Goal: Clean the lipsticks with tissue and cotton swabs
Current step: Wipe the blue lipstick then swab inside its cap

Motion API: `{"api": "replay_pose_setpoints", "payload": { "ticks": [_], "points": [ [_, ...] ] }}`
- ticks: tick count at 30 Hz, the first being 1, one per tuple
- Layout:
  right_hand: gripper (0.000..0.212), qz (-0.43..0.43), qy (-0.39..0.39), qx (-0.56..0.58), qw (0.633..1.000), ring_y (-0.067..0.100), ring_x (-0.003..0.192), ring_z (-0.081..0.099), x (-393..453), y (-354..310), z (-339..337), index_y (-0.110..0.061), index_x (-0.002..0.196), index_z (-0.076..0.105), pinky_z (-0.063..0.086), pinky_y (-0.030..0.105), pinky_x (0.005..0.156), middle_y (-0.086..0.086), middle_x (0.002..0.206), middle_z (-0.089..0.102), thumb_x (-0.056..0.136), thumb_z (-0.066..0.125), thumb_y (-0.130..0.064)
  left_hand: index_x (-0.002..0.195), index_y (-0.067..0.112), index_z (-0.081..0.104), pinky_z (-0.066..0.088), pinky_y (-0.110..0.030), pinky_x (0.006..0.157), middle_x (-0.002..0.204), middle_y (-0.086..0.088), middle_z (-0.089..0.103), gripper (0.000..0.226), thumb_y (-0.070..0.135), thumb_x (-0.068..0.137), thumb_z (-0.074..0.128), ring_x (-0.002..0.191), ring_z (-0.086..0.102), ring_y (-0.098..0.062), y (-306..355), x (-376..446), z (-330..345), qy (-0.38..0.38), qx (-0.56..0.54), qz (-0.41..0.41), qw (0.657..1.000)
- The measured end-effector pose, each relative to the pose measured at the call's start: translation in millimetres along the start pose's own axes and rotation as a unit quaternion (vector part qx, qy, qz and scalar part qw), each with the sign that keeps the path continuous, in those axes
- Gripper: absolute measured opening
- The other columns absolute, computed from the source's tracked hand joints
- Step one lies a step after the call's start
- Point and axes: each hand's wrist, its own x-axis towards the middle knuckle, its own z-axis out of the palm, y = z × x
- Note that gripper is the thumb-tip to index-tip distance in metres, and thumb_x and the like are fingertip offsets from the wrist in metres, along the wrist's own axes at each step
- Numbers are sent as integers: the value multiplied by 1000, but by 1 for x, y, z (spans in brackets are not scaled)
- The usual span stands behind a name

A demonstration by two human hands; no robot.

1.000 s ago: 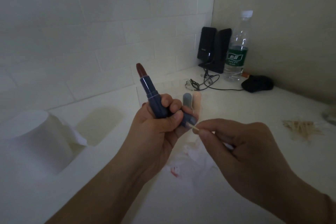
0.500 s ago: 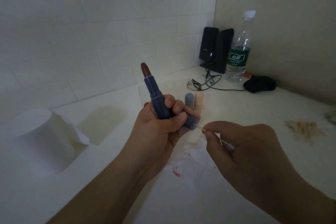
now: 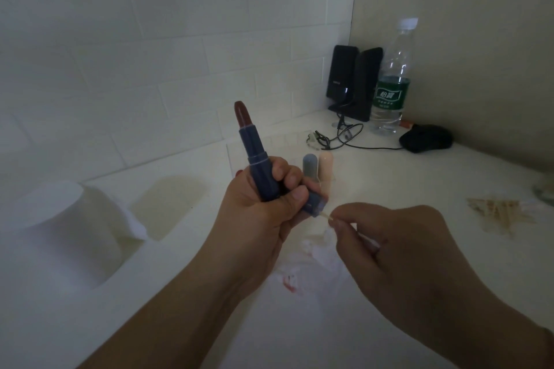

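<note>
Item: dark-blue plastic lipstick tube w/ brown-red bullet twisted up, frame centre, tilted slightly left, bullet uppermost. Gripped round lower barrel by left hand, fingers and thumb curled tight on it. Base end of tube pointing lower right.

Item: thin wooden-stemmed cotton swab, centre right. Pinched between thumb and forefinger of right hand; only a short length of stem visible. Tip at or against tube base; actual contact too small to confirm. Hands close together, nearly touching at the swab.

Item: crumpled white tissue w/ red smears, on white counter, lower centre, beneath both hands.

Item: two more capped lipsticks, one grey, one pale peach, upright side by side just behind left hand.

Item: loose pile of wooden-stemmed swabs, right edge. White tissue roll, lower left.

Misc., upper right corner: clear water bottle w/ green label, pair of black speakers, black mouse, cable.

Step in hand (judged): detail-cleaning base rim/groove of blue tube w/ swab; tissue wipe seemingly done already, given smears.

Next move calls for: firm steady grip left, light pressure right, small rotation of tube to bring fresh rim under tip; care to keep exposed bullet off fingers and wall; fresh swab from pile once tip soiled.
</note>
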Motion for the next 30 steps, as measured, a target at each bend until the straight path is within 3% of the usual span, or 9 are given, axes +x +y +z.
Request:
{"api": "replay_pose_setpoints", "payload": {
  "ticks": [4, 7, 13, 20, 22, 26, 30],
  "points": [
    [20, -34, -49, 48, 997, -1, 31, 27, -2, -5, -2, -27, 68, 66, 19, -3, 41, -16, 43, 30, 82, 52, -33, 78, 12, 44, 55, -40, 89, 74, -2, 51, 25, -11, 72, 51, 83, 60, -20, 1, 2, -3, 5, 1, 13, 1000],
    [13, -1, 1, 100, 995, -3, 31, 32, 1, 2, -9, -28, 64, 58, 20, -3, 41, -23, 41, 29, 77, 58, -28, 80, 12, 44, 55, -36, 85, 76, -4, 50, 27, -13, 73, 49, 82, 60, -20, 3, 3, -4, -7, -26, 16, 1000],
    [19, 52, 2, 19, 998, -13, 33, 28, 4, 5, -8, -32, 67, 54, 14, -2, 42, -20, 42, 37, 78, 41, -40, 80, 12, 45, 54, -35, 86, 75, -4, 50, 29, -16, 72, 47, 81, 62, -20, 2, 2, -3, -28, -42, 20, 999],
    [13, 28, 2, 5, 1000, -10, 32, 16, 3, 4, 0, -26, 67, 58, 20, 0, 37, -23, 43, 14, 78, 56, -32, 78, 13, 47, 53, -37, 90, 73, -1, 54, 32, -18, 70, 48, 80, 61, -18, 2, 0, 1, -32, -5, 25, 999],
    [18, 21, -6, -12, 1000, -7, 32, 16, 3, 6, 1, -24, 67, 59, 18, -1, 39, -19, 42, 15, 82, 53, -34, 74, 18, 52, 52, -38, 89, 72, 0, 55, 35, -16, 68, 49, 80, 61, -18, 3, -1, 2, -27, 27, 27, 999],
    [16, 5, -13, -37, 999, -5, 33, 19, 1, 6, 3, -21, 66, 62, 14, -3, 44, -18, 44, 24, 80, 69, -21, 68, 25, 56, 50, -46, 94, 72, 1, 54, 37, -11, 68, 53, 83, 61, -21, 3, -3, 3, -11, 95, 34, 995],
    [12, -8, -36, -29, 999, -9, 33, 12, 3, 6, 2, -25, 63, 60, 11, -3, 41, -20, 45, 12, 75, 61, -27, 75, 17, 49, 50, -45, 92, 73, -1, 51, 29, -12, 68, 52, 82, 59, -23, 2, -3, 4, -1, 100, 34, 994]
  ]
}}
